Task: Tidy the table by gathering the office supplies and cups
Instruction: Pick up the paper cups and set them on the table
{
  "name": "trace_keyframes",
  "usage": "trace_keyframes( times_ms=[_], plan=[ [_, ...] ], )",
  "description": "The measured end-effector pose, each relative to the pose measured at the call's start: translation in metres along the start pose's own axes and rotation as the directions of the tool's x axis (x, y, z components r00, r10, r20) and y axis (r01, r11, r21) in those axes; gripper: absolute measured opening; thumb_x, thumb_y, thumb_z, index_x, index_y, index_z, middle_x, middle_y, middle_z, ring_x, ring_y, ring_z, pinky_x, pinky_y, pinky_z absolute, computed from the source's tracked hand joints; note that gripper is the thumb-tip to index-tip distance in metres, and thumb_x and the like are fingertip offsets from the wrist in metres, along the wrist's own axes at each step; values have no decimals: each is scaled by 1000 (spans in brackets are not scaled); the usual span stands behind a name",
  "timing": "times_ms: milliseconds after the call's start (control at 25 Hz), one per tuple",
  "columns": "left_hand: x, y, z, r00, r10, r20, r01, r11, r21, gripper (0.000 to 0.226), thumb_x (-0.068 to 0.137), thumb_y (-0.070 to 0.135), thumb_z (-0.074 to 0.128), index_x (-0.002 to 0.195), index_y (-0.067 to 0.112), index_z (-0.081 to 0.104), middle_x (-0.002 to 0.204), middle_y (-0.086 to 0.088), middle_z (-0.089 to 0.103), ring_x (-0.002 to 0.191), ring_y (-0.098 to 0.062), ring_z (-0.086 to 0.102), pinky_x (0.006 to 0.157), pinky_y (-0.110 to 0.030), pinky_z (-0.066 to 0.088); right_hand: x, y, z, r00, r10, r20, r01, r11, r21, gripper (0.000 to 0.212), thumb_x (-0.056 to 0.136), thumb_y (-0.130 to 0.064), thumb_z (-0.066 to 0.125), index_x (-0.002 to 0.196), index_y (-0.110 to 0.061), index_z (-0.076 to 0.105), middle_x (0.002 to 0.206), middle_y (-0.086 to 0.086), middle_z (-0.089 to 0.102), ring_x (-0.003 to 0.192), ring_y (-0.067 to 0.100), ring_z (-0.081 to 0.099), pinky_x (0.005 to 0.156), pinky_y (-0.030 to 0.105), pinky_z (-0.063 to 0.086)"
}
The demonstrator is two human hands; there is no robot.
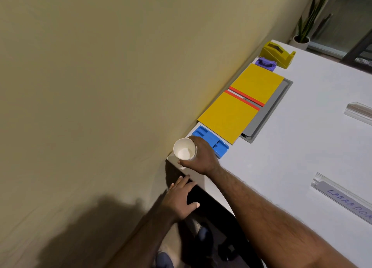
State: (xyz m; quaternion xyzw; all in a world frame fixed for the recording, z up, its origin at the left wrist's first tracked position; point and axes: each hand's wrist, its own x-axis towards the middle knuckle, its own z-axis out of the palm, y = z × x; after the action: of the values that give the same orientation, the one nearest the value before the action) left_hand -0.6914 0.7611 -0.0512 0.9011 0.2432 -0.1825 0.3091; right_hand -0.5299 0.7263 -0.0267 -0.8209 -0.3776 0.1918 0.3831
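Paper cup point(185, 149) sits at the desk point(281, 147) corner beside the blue tray point(211, 141) — right hand point(201, 157) fingers wrapped around it, apparently adding it to the wall-side row — left hand point(179, 199) splayed, holding nothing.

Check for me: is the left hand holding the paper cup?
No, the right hand grips the paper cup near the table corner, while the left hand rests open on the table edge.

White paper cup point(184, 149), empty and upright at the table's corner, right by a blue stapler point(211, 140); yellow tape dispenser point(276, 54) sits further along the wall.
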Motion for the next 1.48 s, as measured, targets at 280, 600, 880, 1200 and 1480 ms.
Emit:
trace_keyframes(
  times_ms=[280,600,880,1200,1480],
  plan=[
    [-61,-5,-34,964,24,-265,-88,969,-232,57,81,33,72,134,29,51,147,10,41,134,-7,40,110,-24,33,-64,-43,-46,995,61,-80,-58,997,48,87,56,-54,84,130,-26,49,128,-8,57,116,12,52,95,33,46],
    [-132,39,-63,887,154,-435,-340,855,-391,60,79,28,77,131,34,49,131,17,50,115,-4,52,94,-23,44,-181,-110,-99,939,173,-297,-151,984,95,82,51,-61,82,122,-35,53,119,-19,59,107,5,55,91,31,49],
    [-180,121,-55,830,411,-376,-549,720,-425,87,65,34,87,136,41,37,132,27,42,112,4,49,87,-11,39,-297,-148,-145,830,243,-502,-231,969,87,76,48,-65,81,115,-40,55,111,-24,61,102,-4,56,87,23,49],
    [-238,226,-16,626,711,-321,-776,526,-347,77,59,35,87,118,54,40,118,36,48,108,16,49,81,-1,40,-422,-154,-195,648,294,-703,-293,948,126,79,44,-63,83,115,-38,58,110,-25,63,102,-5,58,84,16,46],
    [-305,318,60,499,817,-288,-852,402,-335,62,65,32,83,121,32,57,113,24,63,105,1,59,81,-6,41,-551,-133,-246,578,279,-767,-291,948,127,73,46,-62,83,111,-41,57,107,-29,63,101,-5,58,81,13,45]
  ],
)
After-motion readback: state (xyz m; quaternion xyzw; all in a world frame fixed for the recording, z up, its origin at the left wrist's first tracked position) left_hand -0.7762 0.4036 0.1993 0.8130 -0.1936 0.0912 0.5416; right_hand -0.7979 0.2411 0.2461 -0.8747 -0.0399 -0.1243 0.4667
